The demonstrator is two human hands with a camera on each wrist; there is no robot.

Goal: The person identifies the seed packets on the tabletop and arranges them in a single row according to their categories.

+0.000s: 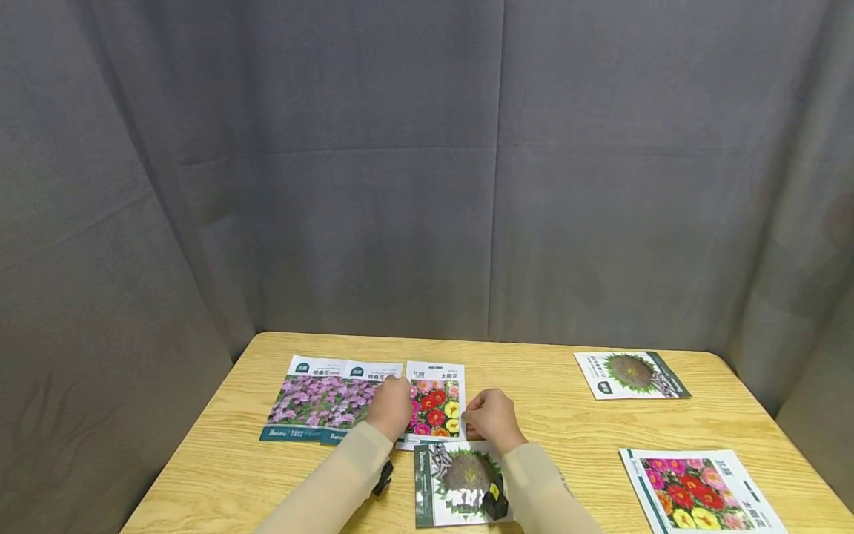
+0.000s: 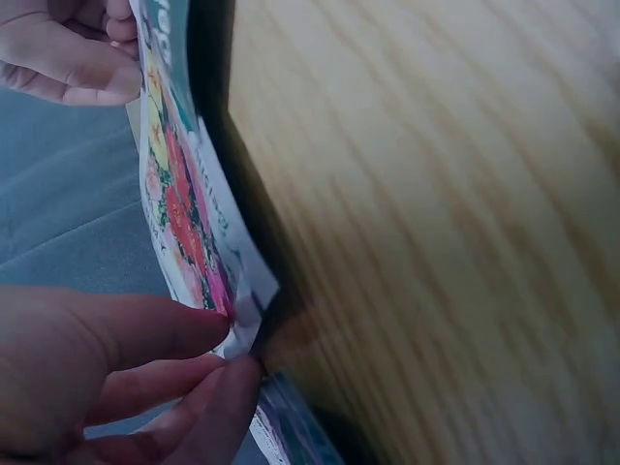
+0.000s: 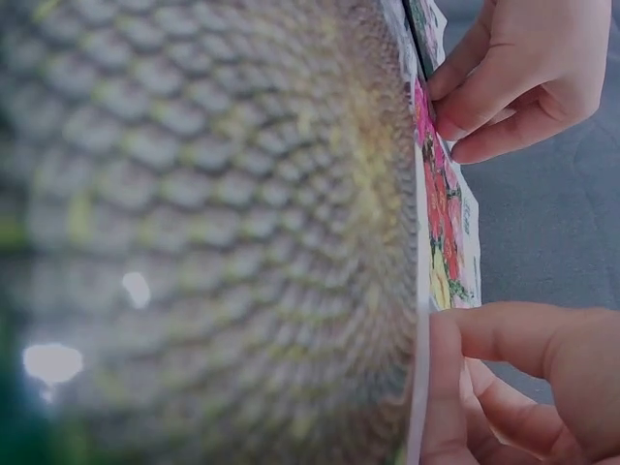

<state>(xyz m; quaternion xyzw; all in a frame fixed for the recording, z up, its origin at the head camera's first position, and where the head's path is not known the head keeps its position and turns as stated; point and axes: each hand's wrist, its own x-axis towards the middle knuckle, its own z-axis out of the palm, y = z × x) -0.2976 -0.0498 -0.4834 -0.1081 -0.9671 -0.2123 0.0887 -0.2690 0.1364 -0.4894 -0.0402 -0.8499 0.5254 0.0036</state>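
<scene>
A seed packet with red, pink and yellow flowers (image 1: 435, 408) lies at the middle of the table. My left hand (image 1: 391, 406) pinches its left edge between thumb and fingers, as the left wrist view shows with the packet's corner (image 2: 254, 281) bent up a little. At the opposite edge, my right hand (image 1: 492, 417) holds the packet with curled fingers (image 3: 494, 334). Two overlapping purple-flower packets (image 1: 303, 397) lie just left of my left hand. A sunflower seed packet (image 1: 460, 482) lies below, partly under my right forearm, and fills much of the right wrist view.
Another sunflower packet (image 1: 630, 374) lies turned sideways at the back right of the wooden table (image 1: 534, 371). A second red-flower packet (image 1: 700, 493) rests tilted near the front right. A grey curtain (image 1: 400, 222) hangs behind the table.
</scene>
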